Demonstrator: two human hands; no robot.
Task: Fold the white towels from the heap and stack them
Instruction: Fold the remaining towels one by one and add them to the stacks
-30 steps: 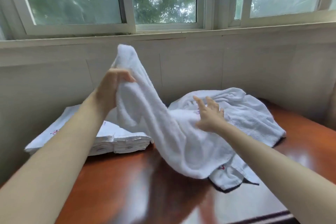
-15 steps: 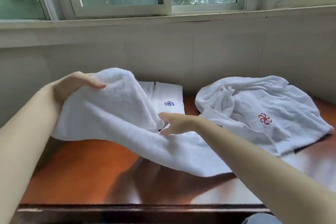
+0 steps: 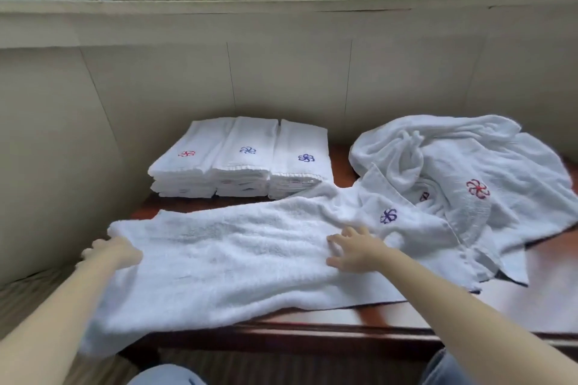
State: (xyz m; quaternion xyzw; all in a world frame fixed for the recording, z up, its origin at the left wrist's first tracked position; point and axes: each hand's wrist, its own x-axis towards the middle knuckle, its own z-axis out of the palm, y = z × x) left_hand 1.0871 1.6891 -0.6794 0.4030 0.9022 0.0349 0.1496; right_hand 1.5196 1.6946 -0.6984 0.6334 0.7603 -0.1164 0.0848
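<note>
Left arm outstretched, left hand (image 3: pixel 112 248) at left end of towel (image 3: pixel 234 259) — fingers curled round edge. Towel spread across counter (image 3: pixel 531 300). Folded stacks (image 3: pixel 240 162) behind. Right hand (image 3: pixel 356 250) flat on towel — fingers splayed, gripping nothing. Heap (image 3: pixel 463 159) far right.

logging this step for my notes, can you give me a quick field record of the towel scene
spread towel: lying lengthwise across the table, near-left part hanging over the front edge
left hand: grips the towel's left end
right hand: flat on the towel, fingers spread
folded stacks: three side by side, back left
heap: unfolded towels, right
stage: not yet folded
</note>
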